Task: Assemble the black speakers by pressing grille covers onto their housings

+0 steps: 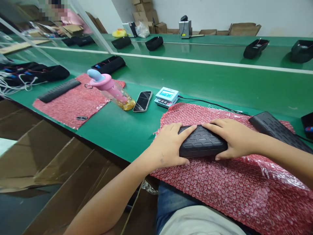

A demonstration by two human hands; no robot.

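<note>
A black speaker body with a patterned grille [201, 141] lies on a sheet of red bubble wrap [220, 186] at the near edge of the green bench. My left hand [168, 145] grips its left end, fingers over the top and thumb under the front. My right hand [231, 137] grips its right end the same way. A loose black grille panel [274, 129] lies on the wrap just to the right of my right hand.
Behind the wrap sit a small tester with a lit screen [166, 96], a phone [142, 101] and a pink water bottle [111, 89]. A second red sheet [70, 102] holds another grille. Black speaker shells [255, 48] ride the green conveyor. Another person [66, 19] works far left.
</note>
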